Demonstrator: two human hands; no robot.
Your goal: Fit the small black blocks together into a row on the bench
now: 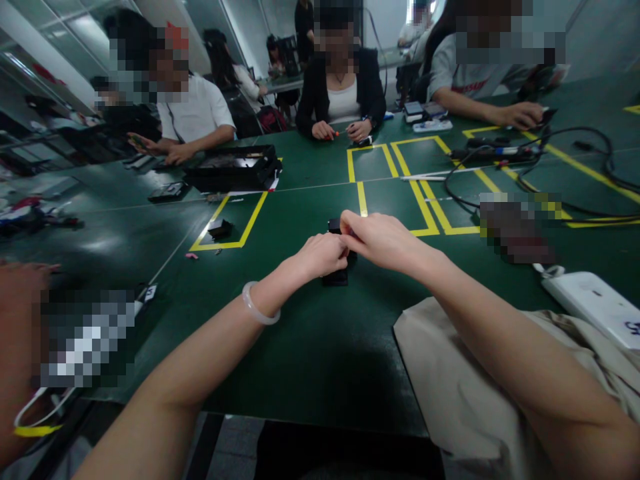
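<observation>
Black and small, the device [336, 275] sits on the green worktop [310, 360] right in front of the person, and both hands are on it now: the left hand [323, 257] curls in from the side with its fingers pinched on the upper part, the right hand [383, 240] closes over the top, fingertips meeting the left ones. What exactly is gripped between them is hidden under the knuckles. To my eye this calls for small, steady pressure, with the lower end kept flat on the worktop so it does not skid, and wrists low. A pale bangle [257, 307] rides the left wrist, a beige cloth [450, 373] lies under the right forearm. Just behind the hands runs yellow tape [423, 207]; a second little black part [220, 229] waits in the taped box to the left. A white power strip [595, 307] and looping black cables [575, 167] lie off to the right, near enough to snag an elbow. Other people work across the worktop, with a black case [233, 167] well apart.
</observation>
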